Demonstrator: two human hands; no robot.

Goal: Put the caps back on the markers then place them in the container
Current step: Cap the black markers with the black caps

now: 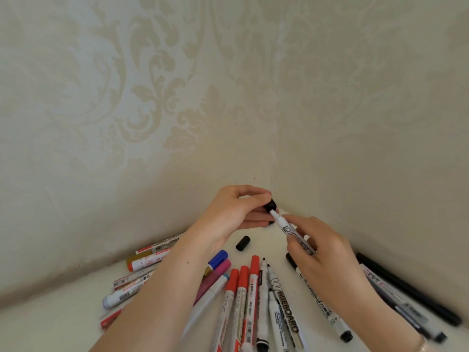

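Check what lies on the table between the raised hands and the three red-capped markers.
In the head view, one loose black cap lies on the white table between the hands and the red-capped markers; the surface around it is bare.

A white tabletop (256,246) fits into a corner where two papered walls (152,97) meet. Near that corner, above the table, the left hand (236,212) holds a cap (270,207) against the tip of a marker (294,233) held by the right hand (319,252), just to its right. A loose cap (243,243) lies on the table below the left hand. Nearer the viewer, markers fan out: one group (142,270) left of the left forearm, several (250,301) between the forearms, more (411,295) at far right along the wall.
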